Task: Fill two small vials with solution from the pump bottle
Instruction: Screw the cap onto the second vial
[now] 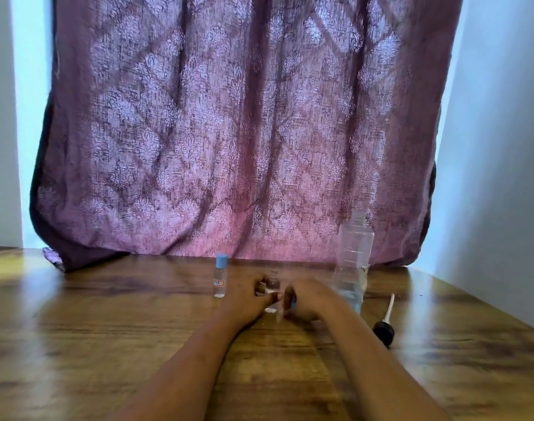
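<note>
A small clear vial (220,280) with a blue cap and a red-edged label stands upright on the wooden table (107,314). To its right, a second vial (273,282) stands uncapped, and my left hand (249,296) grips it from the left. My right hand (303,300) is curled beside it and holds something small and blue, likely the vial's cap; it is blurred. The tall clear pump bottle (352,262) stands open behind my right hand, with liquid in its lower part. Its black pump head (384,325) with a white tube lies on the table at the right.
A purple patterned curtain (244,132) hangs behind the table and touches its far edge. White walls stand at left and right; the right wall runs close along the table's right edge.
</note>
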`<state>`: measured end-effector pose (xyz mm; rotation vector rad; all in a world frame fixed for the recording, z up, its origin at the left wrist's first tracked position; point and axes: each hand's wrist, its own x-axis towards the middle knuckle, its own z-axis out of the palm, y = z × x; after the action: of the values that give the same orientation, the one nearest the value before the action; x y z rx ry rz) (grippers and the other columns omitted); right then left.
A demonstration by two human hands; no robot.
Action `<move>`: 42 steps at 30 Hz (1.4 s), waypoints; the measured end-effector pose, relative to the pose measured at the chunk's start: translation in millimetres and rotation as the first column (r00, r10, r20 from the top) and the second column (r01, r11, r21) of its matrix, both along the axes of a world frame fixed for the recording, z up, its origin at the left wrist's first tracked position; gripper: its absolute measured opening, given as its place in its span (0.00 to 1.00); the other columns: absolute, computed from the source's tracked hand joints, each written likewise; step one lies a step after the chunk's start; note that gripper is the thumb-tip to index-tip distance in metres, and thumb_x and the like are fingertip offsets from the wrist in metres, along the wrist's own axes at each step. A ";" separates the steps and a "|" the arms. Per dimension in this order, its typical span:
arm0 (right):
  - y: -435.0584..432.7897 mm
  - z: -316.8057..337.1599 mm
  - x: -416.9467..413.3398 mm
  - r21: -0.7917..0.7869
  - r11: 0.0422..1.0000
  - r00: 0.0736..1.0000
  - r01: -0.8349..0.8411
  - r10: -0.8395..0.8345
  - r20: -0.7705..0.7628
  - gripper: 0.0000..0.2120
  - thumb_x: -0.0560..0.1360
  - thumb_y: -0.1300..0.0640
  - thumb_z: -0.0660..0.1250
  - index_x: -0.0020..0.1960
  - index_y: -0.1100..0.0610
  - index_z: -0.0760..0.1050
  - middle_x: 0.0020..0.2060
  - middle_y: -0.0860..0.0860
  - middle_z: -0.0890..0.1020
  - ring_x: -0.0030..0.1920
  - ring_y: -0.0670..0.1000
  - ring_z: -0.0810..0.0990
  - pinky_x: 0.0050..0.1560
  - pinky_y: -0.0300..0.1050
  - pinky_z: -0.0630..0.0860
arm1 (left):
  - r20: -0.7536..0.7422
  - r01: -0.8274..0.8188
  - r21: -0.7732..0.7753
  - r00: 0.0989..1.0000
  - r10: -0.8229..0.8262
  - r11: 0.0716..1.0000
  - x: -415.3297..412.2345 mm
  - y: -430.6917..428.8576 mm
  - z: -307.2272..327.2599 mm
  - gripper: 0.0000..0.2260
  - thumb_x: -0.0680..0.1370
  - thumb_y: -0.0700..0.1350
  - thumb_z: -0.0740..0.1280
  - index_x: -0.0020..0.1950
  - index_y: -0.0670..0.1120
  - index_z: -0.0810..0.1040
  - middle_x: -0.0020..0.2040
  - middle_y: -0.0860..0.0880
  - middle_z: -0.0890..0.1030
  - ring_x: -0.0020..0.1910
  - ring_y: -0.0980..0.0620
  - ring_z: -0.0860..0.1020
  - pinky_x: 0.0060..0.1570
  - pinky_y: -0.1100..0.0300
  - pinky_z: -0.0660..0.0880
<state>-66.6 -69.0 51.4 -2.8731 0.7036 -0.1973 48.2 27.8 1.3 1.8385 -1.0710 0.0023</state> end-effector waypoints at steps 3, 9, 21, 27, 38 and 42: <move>-11.9 0.5 -0.2 0.019 1.000 0.994 -0.008 0.006 0.112 0.07 0.71 0.61 0.71 0.49 0.55 0.79 0.50 0.52 0.79 0.46 0.48 0.76 0.45 0.39 0.72 | -0.001 -0.002 0.007 1.000 0.002 1.000 -0.5 -0.3 0.1 0.16 0.71 0.50 0.73 0.56 0.48 0.78 0.53 0.50 0.81 0.52 0.55 0.78 0.56 0.57 0.76; -12.0 15.6 5.8 0.213 0.967 0.714 -0.142 -0.049 0.698 0.10 0.73 0.61 0.70 0.55 0.55 0.80 0.54 0.55 0.77 0.51 0.50 0.77 0.54 0.38 0.73 | -0.012 -0.009 -0.061 1.000 0.008 0.998 -2.4 0.9 -0.3 0.12 0.70 0.48 0.75 0.49 0.48 0.78 0.38 0.58 0.76 0.37 0.66 0.73 0.34 0.79 0.69; -1.6 3.6 16.8 0.334 0.896 0.631 -0.291 -0.082 0.771 0.07 0.69 0.62 0.74 0.42 0.57 0.76 0.37 0.46 0.80 0.39 0.41 0.79 0.37 0.27 0.73 | 0.048 -0.004 -0.062 0.999 0.007 0.998 -1.1 -0.3 1.1 0.12 0.70 0.49 0.74 0.49 0.46 0.79 0.44 0.51 0.81 0.42 0.57 0.78 0.40 0.68 0.71; 0.9 -2.6 18.3 0.326 0.890 0.706 -0.318 -0.007 0.708 0.08 0.72 0.62 0.72 0.46 0.58 0.73 0.42 0.48 0.79 0.44 0.44 0.80 0.38 0.27 0.74 | 0.052 0.020 -0.054 0.999 -0.017 0.998 -2.8 1.6 3.6 0.13 0.71 0.46 0.73 0.54 0.47 0.80 0.48 0.50 0.83 0.46 0.54 0.80 0.47 0.62 0.75; 6.7 -5.2 21.0 0.169 0.960 0.758 -0.225 0.063 0.649 0.12 0.72 0.53 0.72 0.50 0.59 0.78 0.43 0.51 0.81 0.41 0.45 0.78 0.41 0.34 0.75 | 0.080 0.009 -0.040 0.997 -0.005 0.999 -3.2 3.5 4.4 0.12 0.70 0.48 0.73 0.52 0.48 0.80 0.43 0.53 0.81 0.42 0.57 0.79 0.41 0.67 0.72; 1.0 7.9 11.6 0.180 0.972 0.768 -0.150 0.000 0.641 0.17 0.77 0.49 0.65 0.38 0.60 0.80 0.29 0.49 0.81 0.28 0.44 0.77 0.34 0.39 0.72 | 0.036 0.012 -0.028 0.999 -0.011 1.000 -1.8 2.3 3.8 0.10 0.69 0.48 0.75 0.49 0.51 0.81 0.43 0.51 0.83 0.43 0.55 0.79 0.42 0.67 0.72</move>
<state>-55.0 -68.0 59.3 -2.3644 0.4289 -0.9652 46.3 30.1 5.0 1.8126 -1.1016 0.0440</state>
